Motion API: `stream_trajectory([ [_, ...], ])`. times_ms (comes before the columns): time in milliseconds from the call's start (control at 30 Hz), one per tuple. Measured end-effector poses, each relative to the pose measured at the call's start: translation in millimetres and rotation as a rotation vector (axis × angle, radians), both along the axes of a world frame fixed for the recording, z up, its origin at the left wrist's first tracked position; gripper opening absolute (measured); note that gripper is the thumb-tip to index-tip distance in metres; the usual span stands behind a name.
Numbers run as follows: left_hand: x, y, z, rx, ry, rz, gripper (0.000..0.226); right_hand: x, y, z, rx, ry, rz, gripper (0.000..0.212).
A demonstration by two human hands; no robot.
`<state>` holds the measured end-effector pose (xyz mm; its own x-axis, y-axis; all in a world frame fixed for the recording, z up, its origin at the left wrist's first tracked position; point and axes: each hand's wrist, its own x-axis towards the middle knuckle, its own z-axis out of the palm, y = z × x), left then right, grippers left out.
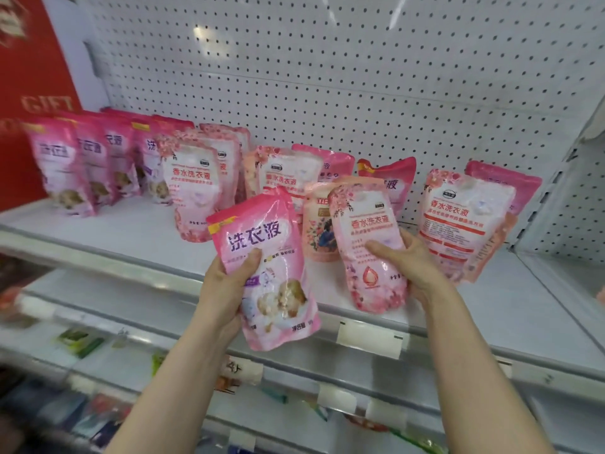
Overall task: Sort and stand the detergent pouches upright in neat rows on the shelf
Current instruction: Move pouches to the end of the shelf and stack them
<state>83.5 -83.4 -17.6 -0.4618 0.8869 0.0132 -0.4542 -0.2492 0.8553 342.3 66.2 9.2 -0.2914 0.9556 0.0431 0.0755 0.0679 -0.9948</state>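
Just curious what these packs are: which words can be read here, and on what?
"洗衣液": bright pink pouch, held by the left hand.
"香水洗衣液": flowered pouch, held by the right hand.
"GIFT": red sign.
Small print and shelf tags: too blurred to read.

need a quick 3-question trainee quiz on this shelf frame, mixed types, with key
1. True or false: the left hand holds nothing.
2. The right hand grips: A) the pale floral pouch; B) a bottle; C) a box.
3. Fill in: the row of bright pink pouches stands at the shelf's ___ end.
Key: 1 false, it grips a bright pink pouch; 2 A; 3 left.
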Motion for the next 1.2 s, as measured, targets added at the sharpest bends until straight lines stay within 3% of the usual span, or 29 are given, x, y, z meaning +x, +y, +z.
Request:
stream_trajectory([
  [167,-28,-17,-15,-0.001,0.017,0.044,0.056,-29,-42,14,0.149,0.202,-0.191,0.063],
  [333,-74,-35,-20,0.042,0.076,0.046,0.051,-78,-90,15,0.211,0.388,-0.241,0.058],
  [600,-218,-70,-20,0.072,0.176,0.093,0.051,-220,-130,1,0.242,0.373,-0.367,0.04],
  [767,-303,-78,-10,0.091,0.215,0.124,0.034,-297,-129,3,0.238,0.428,-0.396,0.037],
  [1200,-356,-67,2,0.06,0.232,0.093,0.032,-389,-74,-10,0.217,0.423,-0.444,0.038],
])
